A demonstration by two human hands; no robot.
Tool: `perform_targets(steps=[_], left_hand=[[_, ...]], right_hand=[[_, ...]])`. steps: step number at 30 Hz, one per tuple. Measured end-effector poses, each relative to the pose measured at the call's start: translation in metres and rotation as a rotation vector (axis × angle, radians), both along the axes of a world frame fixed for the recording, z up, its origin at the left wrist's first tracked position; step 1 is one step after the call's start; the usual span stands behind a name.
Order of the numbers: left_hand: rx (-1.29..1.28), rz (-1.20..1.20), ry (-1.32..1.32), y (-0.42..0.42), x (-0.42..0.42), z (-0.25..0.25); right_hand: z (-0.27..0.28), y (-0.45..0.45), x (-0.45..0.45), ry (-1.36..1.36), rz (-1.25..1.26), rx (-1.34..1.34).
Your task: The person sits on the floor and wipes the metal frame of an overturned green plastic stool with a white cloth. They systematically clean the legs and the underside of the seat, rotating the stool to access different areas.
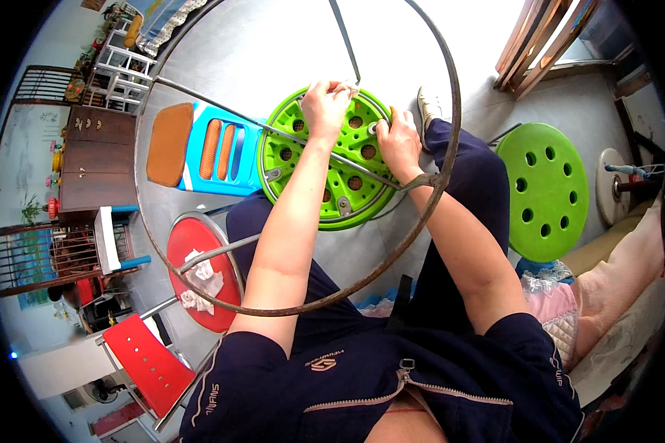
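Note:
A stool stands upside down between my knees, its green plastic seat (368,202) on the far side with the ribbed underside facing me. Its metal legs (216,105) rise towards me to a large, rust-marked metal ring (455,83) that encircles both forearms. My left hand (326,111) pinches a crumpled white tissue or cloth (348,88) at the seat's far rim, close to the foot of a leg. At the seat's right edge, my right hand (402,141) has its fingers curled over the rim and the metal frame, thumb near a round fitting.
Left of the seat is a blue plastic stool (249,166) with a brown pad (169,144). Crumpled white tissues (204,277) lie on a red chair seat (185,238). Another green stool (548,221) stands upright at my right. Wooden furniture (537,50) is at the far right.

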State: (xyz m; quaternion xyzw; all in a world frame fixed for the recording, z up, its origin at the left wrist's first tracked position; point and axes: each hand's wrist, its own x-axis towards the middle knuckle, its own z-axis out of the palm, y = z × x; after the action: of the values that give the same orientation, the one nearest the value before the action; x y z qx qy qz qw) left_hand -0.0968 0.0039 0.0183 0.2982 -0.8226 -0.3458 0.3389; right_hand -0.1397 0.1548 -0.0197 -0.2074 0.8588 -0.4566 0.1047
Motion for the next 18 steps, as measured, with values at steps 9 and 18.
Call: perform_targets(steps=[9, 18], left_hand=[[-0.744, -0.118, -0.257, 0.018, -0.007, -0.003], [-0.544, -0.215, -0.156, 0.016, -0.002, -0.004]], right_hand=[[0.01, 0.001, 0.003, -0.014, 0.029, -0.003], [-0.01, -0.007, -0.006, -0.096, -0.057, -0.184]])
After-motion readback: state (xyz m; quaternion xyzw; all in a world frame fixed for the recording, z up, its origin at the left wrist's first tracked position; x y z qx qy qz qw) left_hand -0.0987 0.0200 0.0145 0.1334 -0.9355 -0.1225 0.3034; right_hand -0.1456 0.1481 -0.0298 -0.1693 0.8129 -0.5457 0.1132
